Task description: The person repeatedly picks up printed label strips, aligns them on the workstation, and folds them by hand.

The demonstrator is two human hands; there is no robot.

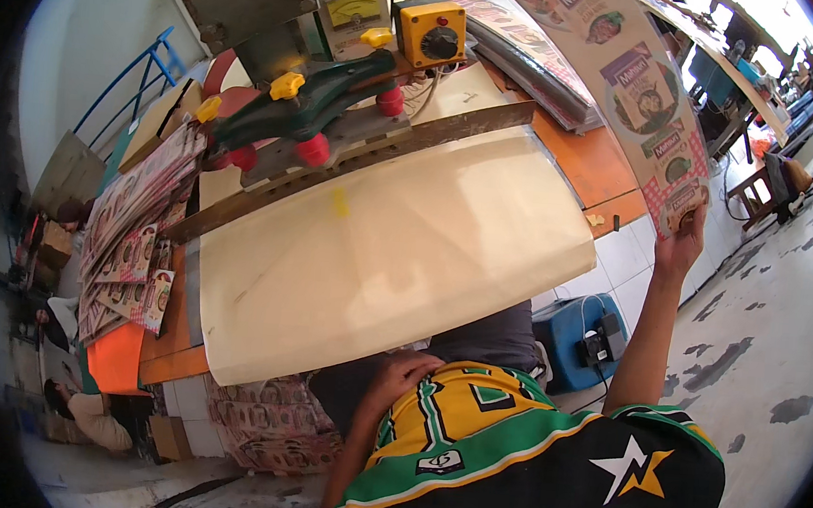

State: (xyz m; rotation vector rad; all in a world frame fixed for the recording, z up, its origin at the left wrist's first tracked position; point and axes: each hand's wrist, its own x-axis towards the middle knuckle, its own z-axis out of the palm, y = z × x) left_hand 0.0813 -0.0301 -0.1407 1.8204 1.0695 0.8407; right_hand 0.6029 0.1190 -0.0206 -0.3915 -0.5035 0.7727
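My right hand [682, 239], raised on the right, is closed on the lower end of a long printed sheet [638, 129] with food pictures and pink checks. The sheet hangs at a slant, its upper part running out of the top of the view. My left hand [406, 376] rests at my lap against the front of my shirt, fingers lying loosely and holding nothing visible. Ahead of me a wide cream sheet [397, 253] covers the work surface, its near edge overhanging toward my lap. A long metal bar [356, 166] runs along its far edge.
Beyond the bar stands a machine with a dark green clamp [304, 103] and yellow knobs. A yellow control box [431, 32] sits behind. Printed pieces [137, 223] are stacked at left; more printed sheets [536, 59] lie at the back. A blue box [576, 339] with a plug stands right.
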